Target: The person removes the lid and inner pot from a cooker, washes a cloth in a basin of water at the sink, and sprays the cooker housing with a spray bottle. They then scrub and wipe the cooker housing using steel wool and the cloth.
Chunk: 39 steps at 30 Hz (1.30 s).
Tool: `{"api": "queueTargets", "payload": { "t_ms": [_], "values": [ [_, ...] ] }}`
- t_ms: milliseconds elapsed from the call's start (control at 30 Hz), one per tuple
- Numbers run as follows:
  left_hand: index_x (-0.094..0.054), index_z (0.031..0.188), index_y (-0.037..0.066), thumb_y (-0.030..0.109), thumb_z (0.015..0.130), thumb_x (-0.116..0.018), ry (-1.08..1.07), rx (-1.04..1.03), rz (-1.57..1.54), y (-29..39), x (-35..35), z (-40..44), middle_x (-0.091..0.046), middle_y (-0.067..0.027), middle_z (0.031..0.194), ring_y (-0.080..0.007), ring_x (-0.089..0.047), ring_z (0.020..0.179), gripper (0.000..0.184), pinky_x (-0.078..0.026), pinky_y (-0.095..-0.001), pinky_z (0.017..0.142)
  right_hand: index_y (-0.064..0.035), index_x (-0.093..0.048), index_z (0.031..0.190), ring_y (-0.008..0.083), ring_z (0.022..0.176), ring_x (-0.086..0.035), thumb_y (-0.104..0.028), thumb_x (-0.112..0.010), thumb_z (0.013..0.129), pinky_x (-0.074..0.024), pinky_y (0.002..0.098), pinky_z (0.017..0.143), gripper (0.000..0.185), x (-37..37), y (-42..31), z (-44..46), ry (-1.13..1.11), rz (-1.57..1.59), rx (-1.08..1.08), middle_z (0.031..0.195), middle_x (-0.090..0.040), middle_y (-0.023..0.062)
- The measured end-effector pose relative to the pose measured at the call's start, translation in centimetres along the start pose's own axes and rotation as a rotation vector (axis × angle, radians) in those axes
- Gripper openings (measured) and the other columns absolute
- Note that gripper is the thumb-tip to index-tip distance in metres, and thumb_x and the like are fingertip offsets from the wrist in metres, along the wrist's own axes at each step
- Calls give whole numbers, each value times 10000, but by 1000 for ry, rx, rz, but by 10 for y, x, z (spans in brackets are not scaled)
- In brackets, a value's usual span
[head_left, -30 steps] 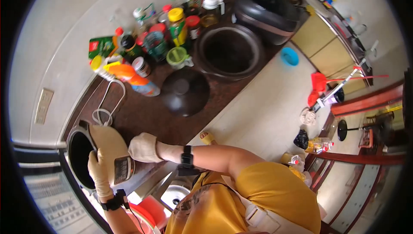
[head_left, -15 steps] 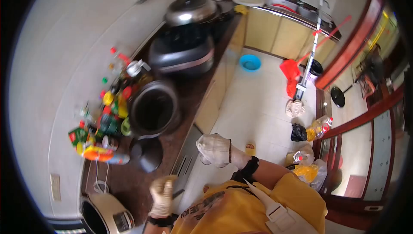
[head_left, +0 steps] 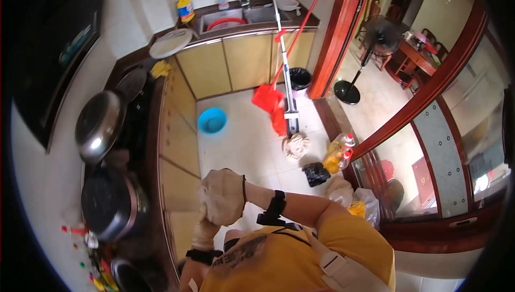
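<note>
Both hands wear pale gloves and meet in front of my yellow shirt. My right hand (head_left: 222,196) is a closed, rounded shape; whatever it grips, if anything, cannot be made out. Just below and to its left, my left hand (head_left: 205,231) touches it, its fingers mostly hidden behind the right glove. Beyond them are the wooden cabinet fronts (head_left: 182,184) and the tiled floor (head_left: 230,152). A blue basin (head_left: 212,121) stands on the floor ahead.
On the left counter are a lidded pan (head_left: 99,125), a dark cooker (head_left: 110,203) and bottles. Ahead is a sink (head_left: 252,15). A mop (head_left: 284,50), red dustpan (head_left: 267,99), black bag (head_left: 315,174) and oil bottles (head_left: 338,152) stand or lie on the right side.
The view has swung right, away from the beige rice cooker and bottles, towards the sink. My left hand has left the rice cooker, and both hands have come together.
</note>
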<state>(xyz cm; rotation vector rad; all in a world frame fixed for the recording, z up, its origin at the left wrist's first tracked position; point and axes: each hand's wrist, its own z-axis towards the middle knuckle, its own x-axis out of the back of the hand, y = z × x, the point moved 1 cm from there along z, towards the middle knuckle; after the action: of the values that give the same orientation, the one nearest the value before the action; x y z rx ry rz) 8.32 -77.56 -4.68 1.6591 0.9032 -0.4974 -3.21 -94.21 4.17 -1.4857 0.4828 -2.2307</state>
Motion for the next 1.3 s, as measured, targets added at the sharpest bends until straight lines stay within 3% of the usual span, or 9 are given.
{"api": "queueTargets", "payload": {
  "t_ms": [100,200,267,600,733,800,867,1067,1300],
  "values": [
    [-502,1415,93,465,930,-627,90,4,-7,18,62,65,-564,-127,1411,-306,-544,1282,624,-470,-497,1038,-120,-681,896,252,830,-631,-226,-618,873,-536,325,775,126,-29,88,26,18,685,38,931,-674,83],
    [-507,1406,80,441,927,-640,182,9,-202,61,80,123,-585,-122,1383,-299,-587,1227,615,-490,-498,1018,-12,-694,1148,168,1121,-631,-133,-637,944,-491,325,986,244,-29,166,7,-167,1371,-525,1161,-714,102],
    [-521,1382,51,435,920,-658,210,25,-196,90,99,170,-595,-123,1365,-296,-590,1222,617,-488,-481,1028,-27,-673,1203,314,994,-662,-293,-568,988,-517,377,913,357,-60,258,-40,-353,363,-536,1132,-695,164],
    [-523,1342,-2,366,1004,-579,171,18,-298,207,124,441,-645,-128,1216,-276,-651,1053,503,-565,-374,869,-57,-621,1306,103,888,-610,-220,-717,924,-495,231,787,427,80,504,-69,560,888,-1380,1031,-660,43],
    [-506,1383,-5,311,1022,-564,343,6,-145,243,102,512,-645,-124,1242,-236,-636,1102,483,-537,-351,908,-67,-515,1457,116,1025,-605,-165,-761,882,-500,225,845,633,120,617,-60,625,706,-1241,1153,-644,45],
    [-513,1391,-10,322,1024,-563,307,49,28,251,105,542,-633,-117,1280,-211,-614,1143,498,-517,-329,942,-75,-321,1566,277,1411,-406,-164,-787,843,-382,394,1121,864,173,645,-4,550,591,-1173,1604,-317,177],
    [-533,1372,-31,316,1025,-560,387,63,78,243,120,562,-636,-110,1276,-193,-602,1154,491,-505,-320,954,-87,-238,1592,386,1475,-301,-215,-806,813,-273,469,1183,973,191,745,-1,329,13,-960,1638,-196,246],
    [-568,1306,-85,349,960,-650,826,-42,297,205,140,635,-669,-135,1164,-224,-653,1022,562,-534,-329,878,-125,-249,1594,465,1483,-231,-250,-806,745,-272,473,1185,1023,331,978,213,244,-130,-485,1610,-194,305],
    [-653,1153,-82,272,917,-684,1212,266,381,153,128,666,-711,-135,1019,-193,-673,852,427,-556,-324,743,-191,-351,1562,379,1469,-324,-239,-774,757,-337,403,1168,911,375,1225,340,-280,14,-853,1635,-195,243]
  ]
}}
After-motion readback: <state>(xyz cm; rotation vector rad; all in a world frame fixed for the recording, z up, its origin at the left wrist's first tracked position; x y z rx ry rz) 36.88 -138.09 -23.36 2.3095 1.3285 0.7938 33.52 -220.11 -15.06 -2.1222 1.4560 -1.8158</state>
